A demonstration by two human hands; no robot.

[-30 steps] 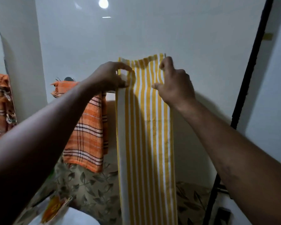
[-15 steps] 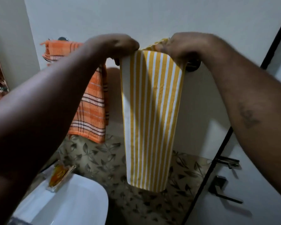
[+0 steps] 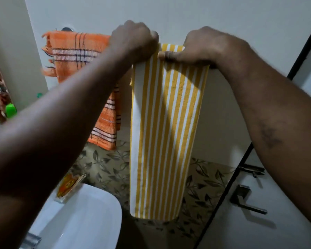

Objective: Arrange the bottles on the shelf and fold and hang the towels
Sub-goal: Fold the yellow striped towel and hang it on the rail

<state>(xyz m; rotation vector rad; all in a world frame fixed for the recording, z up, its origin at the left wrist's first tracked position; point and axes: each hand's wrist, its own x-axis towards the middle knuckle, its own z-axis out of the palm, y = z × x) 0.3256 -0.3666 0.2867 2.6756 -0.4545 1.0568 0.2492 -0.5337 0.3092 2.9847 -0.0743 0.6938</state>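
My left hand (image 3: 135, 40) and right hand (image 3: 201, 45) both grip the top of the yellow striped towel (image 3: 162, 132), which hangs straight down below them.

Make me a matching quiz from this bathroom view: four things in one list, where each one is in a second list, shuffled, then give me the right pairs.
Things
1. striped towel
2. orange towel
3. green cap
4. door handle

Places
A. far left edge of the view
B. gripped at its top by the left hand and the right hand
C. lower right of the view
D. hanging just left of the yellow-and-white one

Pairs: 1-B, 2-D, 3-A, 4-C
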